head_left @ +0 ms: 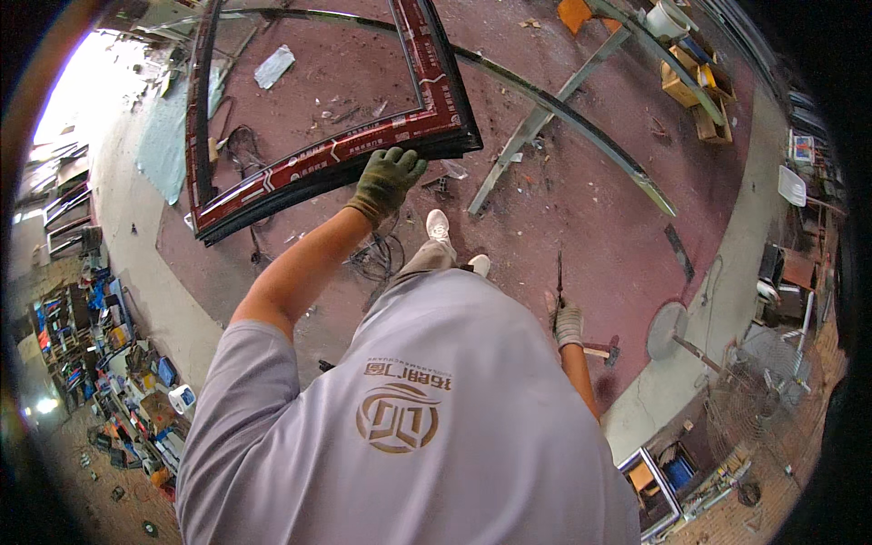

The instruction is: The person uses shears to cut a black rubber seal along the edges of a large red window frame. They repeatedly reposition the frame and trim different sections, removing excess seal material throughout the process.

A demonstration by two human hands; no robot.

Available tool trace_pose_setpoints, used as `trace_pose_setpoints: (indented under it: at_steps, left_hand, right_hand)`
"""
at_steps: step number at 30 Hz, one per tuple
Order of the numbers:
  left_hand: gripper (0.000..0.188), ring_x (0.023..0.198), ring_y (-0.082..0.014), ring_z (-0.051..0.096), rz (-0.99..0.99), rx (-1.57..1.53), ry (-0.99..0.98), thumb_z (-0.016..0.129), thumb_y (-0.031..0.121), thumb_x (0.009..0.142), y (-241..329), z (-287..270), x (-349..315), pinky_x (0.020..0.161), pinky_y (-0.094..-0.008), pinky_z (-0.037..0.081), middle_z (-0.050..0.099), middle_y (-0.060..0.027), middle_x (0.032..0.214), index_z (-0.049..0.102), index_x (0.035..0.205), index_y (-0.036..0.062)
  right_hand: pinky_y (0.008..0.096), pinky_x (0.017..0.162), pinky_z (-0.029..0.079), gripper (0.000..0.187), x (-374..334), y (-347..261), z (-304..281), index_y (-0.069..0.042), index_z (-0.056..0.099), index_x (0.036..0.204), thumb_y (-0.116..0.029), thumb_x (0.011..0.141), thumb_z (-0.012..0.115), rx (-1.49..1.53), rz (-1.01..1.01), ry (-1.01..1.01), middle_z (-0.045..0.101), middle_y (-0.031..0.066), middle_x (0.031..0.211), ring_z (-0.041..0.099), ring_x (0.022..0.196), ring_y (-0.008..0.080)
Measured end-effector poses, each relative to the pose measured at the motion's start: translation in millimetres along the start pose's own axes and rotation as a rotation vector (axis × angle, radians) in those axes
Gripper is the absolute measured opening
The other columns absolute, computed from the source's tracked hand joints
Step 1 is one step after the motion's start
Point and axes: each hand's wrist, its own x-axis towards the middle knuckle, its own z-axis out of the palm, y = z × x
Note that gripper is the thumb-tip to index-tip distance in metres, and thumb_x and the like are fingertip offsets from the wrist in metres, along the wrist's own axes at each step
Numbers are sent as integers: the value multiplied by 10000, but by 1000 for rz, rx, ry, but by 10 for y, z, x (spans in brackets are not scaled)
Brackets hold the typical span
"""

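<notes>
Grey shirt (pixel 409 427) with gold emblem, left grip (pixel 386 180) clenched on red-wrapped frame (pixel 336 150), right grip (pixel 567 320) grasping thin rod (pixel 559 277)

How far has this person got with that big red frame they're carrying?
Done: the red-wrapped frame looks fully assembled, corners closed, still in its protective film. In hand: the gloved left hand grips its lower edge, holding it up off the red floor, while the right hand holds a thin dark tool. Left: it isn't set down anywhere yet.
</notes>
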Motion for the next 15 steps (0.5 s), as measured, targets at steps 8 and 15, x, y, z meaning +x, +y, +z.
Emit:
trace_pose_setpoints:
  at_steps: [8, 15]
  left_hand:
    - [270, 848, -197, 587, 73, -145, 71, 610, 193, 842, -20, 286, 184, 686, -350, 467, 584, -6, 939, 652, 1109, 176]
    - [203, 844, -216, 575, 9, -156, 93, 629, 195, 822, 72, 257, 222, 686, -366, 457, 569, -24, 912, 665, 1022, 178]
  right_hand:
    - [519, 909, 511, 801, -267, 293, -203, -12, 723, 1064, -724, 946, 376, -208, 116, -100, 687, 288, 1045, 656, 1019, 456]
    - [514, 918, 510, 719, 241, 539, -20, -79, 707, 1166, -693, 957, 396, -193, 86, -155, 691, 267, 1097, 647, 1053, 455]
